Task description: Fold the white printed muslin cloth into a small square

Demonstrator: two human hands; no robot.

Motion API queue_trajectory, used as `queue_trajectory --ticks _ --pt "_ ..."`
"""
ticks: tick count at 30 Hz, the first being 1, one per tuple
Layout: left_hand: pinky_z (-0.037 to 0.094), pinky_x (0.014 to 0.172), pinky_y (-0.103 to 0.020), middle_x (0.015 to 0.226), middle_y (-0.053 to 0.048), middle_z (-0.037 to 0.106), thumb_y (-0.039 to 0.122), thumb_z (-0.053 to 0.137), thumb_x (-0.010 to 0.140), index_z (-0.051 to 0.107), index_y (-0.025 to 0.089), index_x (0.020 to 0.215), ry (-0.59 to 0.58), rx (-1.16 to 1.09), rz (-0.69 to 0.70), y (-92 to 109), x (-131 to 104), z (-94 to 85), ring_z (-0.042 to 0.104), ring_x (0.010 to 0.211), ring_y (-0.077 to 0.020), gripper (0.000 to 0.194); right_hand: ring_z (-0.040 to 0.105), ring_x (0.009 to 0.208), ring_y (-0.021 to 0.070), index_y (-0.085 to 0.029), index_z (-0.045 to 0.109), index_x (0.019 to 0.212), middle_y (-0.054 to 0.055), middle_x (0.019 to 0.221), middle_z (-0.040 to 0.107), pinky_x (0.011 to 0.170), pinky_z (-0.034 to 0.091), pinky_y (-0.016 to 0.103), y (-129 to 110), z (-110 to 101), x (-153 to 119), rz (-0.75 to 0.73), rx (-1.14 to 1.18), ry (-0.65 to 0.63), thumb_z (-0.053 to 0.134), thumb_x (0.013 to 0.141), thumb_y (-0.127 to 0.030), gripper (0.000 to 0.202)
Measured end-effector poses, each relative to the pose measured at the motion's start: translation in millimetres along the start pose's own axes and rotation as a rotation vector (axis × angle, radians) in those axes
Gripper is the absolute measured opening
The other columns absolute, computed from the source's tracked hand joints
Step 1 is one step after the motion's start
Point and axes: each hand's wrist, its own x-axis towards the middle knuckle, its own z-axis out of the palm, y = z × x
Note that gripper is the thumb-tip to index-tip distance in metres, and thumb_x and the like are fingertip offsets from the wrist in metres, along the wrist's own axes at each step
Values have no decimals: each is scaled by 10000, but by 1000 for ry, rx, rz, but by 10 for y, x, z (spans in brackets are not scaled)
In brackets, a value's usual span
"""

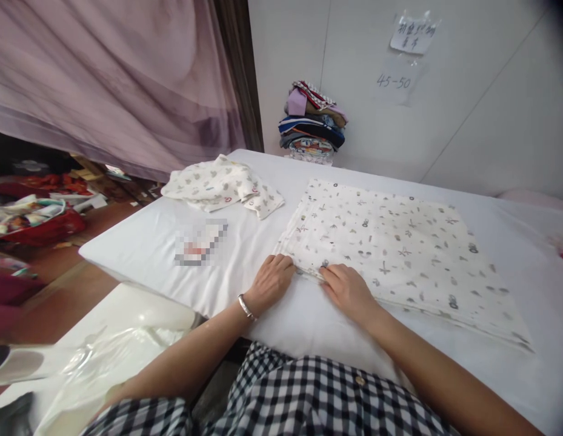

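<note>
We've our L hand (271,281) at near-L corner of cloth (394,245), fingers curled, grip unclear; our R hand (347,292) pinches cloth's near edge. Cloth's flat, layered, w/ small prints, on table (136,245). L of cloth we see crumpled 2nd cloth (217,181) & pixelated item (200,243); behind cloth, clothes pile (312,124) & "45-50" sign (394,82).

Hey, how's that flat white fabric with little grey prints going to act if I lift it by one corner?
The flat white grey-printed fabric would probably droop, since the crumpled white printed cloth nearby, seemingly similar, slumps in soft folds. Its layers may slip apart, because several stacked edges show beside the left hand. Lying flat, it probably won't roll.
</note>
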Motion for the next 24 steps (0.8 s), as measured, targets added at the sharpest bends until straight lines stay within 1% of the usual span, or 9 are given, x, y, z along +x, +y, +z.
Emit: queue_trajectory --ticks 3,6,10,14,17,21,24 --pt "350 748 -348 901 -53 570 140 396 887 594 179 872 6 -15 -7 -36 -43 -26 468 843 -198 202 492 751 179 -161 621 956 55 805 563 657 369 300 -13 42 44 17 -73 -5 433 896 -121 202" --pt "360 761 -351 930 -54 577 146 393 887 595 181 916 12 -28 -13 -59 -95 -59 475 864 -202 207 475 751 185 -162 632 932 58 820 561 644 346 310 -24 99 57 1 -129 8 442 890 -113 200" --pt "373 784 -353 971 -52 582 126 412 866 595 186 927 10 -71 -19 -65 -132 -73 485 894 -201 202 474 779 186 -156 636 981 65 856 563 661 358 307 -27 159 34 -41 -110 -11 452 885 -106 214" --pt "376 844 -361 1091 -58 557 99 449 825 591 183 907 35 -117 -19 -69 -130 -55 475 993 -210 185 487 784 177 -148 618 1049 70 883 565 691 381 304 -50 140 33 -12 -70 -16 461 911 -198 215" --pt "372 876 -374 1141 -63 534 99 471 809 592 184 897 53 -132 -32 -64 -126 -47 457 1049 -223 172 499 800 183 -152 580 1124 73 901 572 687 383 306 -84 146 103 6 -90 -37 460 919 -239 252" --pt "382 857 -373 1060 -64 548 122 463 830 590 193 925 48 -138 -78 -38 -146 -57 471 1002 -214 174 511 822 198 -150 513 1213 84 924 578 687 377 320 -135 234 291 -32 -156 -74 443 913 -184 310" --pt "392 824 -363 991 -64 550 157 442 860 585 195 934 52 -150 -143 -27 -188 -70 481 957 -205 166 511 813 202 -159 453 1270 83 922 575 682 373 320 -174 294 442 -58 -171 -83 441 902 -158 369"
